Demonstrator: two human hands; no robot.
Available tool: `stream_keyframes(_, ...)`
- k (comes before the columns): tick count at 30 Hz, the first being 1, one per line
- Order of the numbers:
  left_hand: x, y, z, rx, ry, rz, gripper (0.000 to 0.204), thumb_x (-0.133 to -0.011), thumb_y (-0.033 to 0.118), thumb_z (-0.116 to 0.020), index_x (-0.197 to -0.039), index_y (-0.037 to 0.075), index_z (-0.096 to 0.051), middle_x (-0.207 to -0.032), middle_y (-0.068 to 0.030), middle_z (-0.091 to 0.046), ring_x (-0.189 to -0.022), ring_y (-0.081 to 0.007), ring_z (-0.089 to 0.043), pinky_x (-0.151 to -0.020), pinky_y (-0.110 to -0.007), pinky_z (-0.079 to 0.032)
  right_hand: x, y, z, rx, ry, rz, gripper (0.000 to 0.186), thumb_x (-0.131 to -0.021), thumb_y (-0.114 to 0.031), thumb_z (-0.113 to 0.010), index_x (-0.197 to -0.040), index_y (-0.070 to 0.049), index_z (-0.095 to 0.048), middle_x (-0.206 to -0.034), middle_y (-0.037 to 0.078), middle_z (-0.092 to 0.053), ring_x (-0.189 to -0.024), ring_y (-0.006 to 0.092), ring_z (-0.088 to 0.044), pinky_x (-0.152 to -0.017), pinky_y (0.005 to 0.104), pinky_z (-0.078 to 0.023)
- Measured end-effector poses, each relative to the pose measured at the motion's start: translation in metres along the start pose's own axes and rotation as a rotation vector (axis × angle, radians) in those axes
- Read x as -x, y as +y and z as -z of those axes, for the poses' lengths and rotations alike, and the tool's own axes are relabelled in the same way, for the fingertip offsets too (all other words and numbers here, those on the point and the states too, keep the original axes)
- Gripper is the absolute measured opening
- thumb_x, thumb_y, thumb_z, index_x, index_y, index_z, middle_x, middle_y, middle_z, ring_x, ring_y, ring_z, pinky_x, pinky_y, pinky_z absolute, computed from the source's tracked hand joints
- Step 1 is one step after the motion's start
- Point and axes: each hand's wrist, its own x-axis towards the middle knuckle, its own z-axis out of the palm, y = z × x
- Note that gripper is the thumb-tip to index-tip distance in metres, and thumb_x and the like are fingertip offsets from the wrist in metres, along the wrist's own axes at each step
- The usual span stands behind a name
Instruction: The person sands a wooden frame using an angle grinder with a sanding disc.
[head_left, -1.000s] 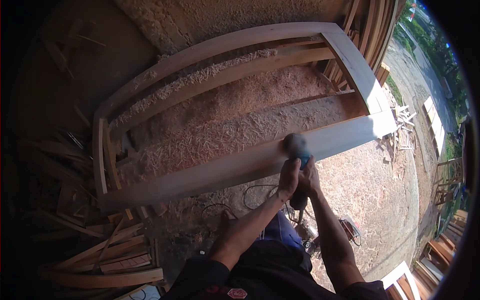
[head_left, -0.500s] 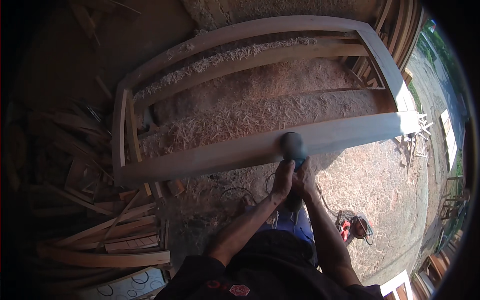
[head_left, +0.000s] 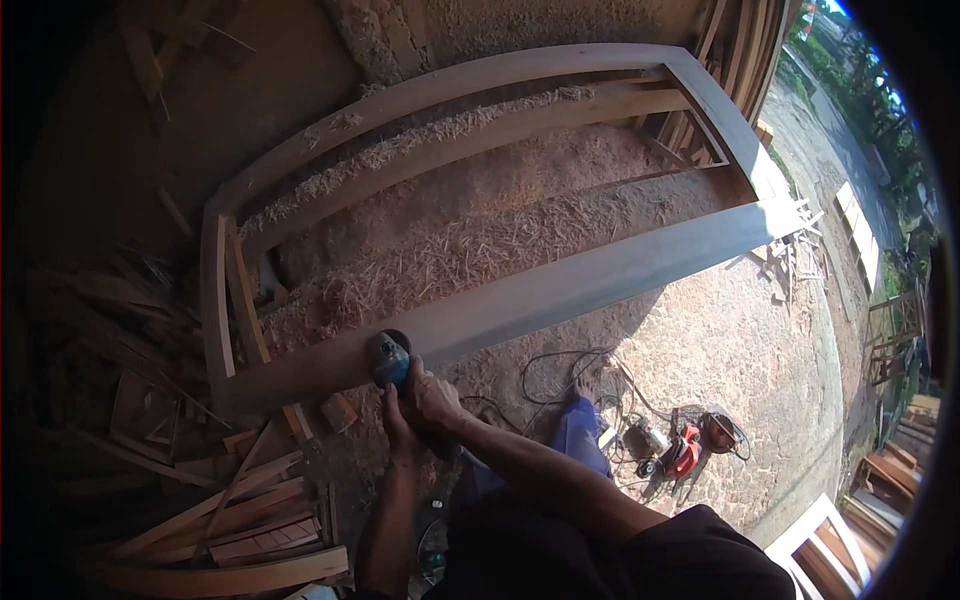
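Observation:
A teal angle grinder [head_left: 389, 360] rests its round head on the near rail of a large wooden door-like frame [head_left: 560, 283], towards the rail's left end. My left hand [head_left: 399, 428] grips the tool's body from the left and below. Wrapped round the same body from the right is my right hand [head_left: 436, 398]. The disc under the grinder's head is mostly hidden. Wood shavings [head_left: 400, 270] lie thick on the beams inside the frame.
Scrap wood [head_left: 230, 500] is heaped at the lower left. A red power tool [head_left: 683, 452] and loose black cables [head_left: 545, 375] lie on the floor at the right. Long boards [head_left: 735, 60] lean at the far right, and a white frame [head_left: 820, 545] stands at the lower right.
Both hands have carried the grinder left along the near rail, from about its middle to near its left end. The view has shifted, showing more of the floor tools at the right.

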Motion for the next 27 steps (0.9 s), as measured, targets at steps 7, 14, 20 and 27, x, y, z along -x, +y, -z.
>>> stream_keyframes(7, -0.007, -0.049, -0.086, -0.08, -0.015, 0.152, 0.06, -0.105, 0.047, -0.043, -0.142, 0.001, -0.051, -0.142, -0.0151, -0.052, -0.129, -0.0276, -0.054, -0.111, -0.042, -0.042, 0.032, 0.051, 0.085, -0.025, 0.131, -0.106, 0.057, -0.099, -0.032, -0.046, -0.143, 0.001, -0.03, -0.102, 0.029, -0.07, -0.094, 0.0489, -0.069, -0.079, 0.0583, -0.053)
stream_keyframes(14, -0.044, -0.167, -0.221, -0.436, -0.162, 0.062, 0.051, -0.106, 0.04, -0.043, -0.127, -0.004, -0.058, -0.125, -0.0166, -0.06, -0.116, -0.0265, -0.057, -0.102, -0.04, -0.043, 0.088, 0.124, 0.248, -0.17, 0.351, -0.265, 0.069, -0.091, -0.055, -0.059, -0.128, -0.001, -0.036, -0.101, 0.037, -0.067, -0.099, 0.0547, -0.065, -0.085, 0.0577, -0.05)
stream_keyframes(20, -0.074, -0.252, -0.333, -0.465, -0.243, 0.074, 0.041, -0.105, 0.036, -0.05, -0.114, -0.002, -0.061, -0.112, -0.0141, -0.062, -0.105, -0.0228, -0.057, -0.094, -0.039, -0.045, 0.096, 0.211, 0.344, -0.128, 0.576, -0.243, 0.068, -0.089, -0.051, -0.065, -0.125, 0.0, -0.037, -0.095, 0.037, -0.067, -0.093, 0.0563, -0.066, -0.081, 0.0591, -0.05)
stream_keyframes(27, -0.054, -0.306, -0.386, -0.65, -0.336, -0.034, 0.047, -0.104, 0.04, -0.05, -0.111, -0.005, -0.061, -0.107, -0.019, -0.066, -0.1, -0.0282, -0.062, -0.089, -0.042, -0.047, 0.139, 0.256, 0.386, -0.141, 0.592, -0.327, 0.065, -0.087, -0.043, -0.07, -0.125, 0.0, -0.038, -0.102, 0.034, -0.066, -0.096, 0.0524, -0.067, -0.081, 0.0552, -0.052)
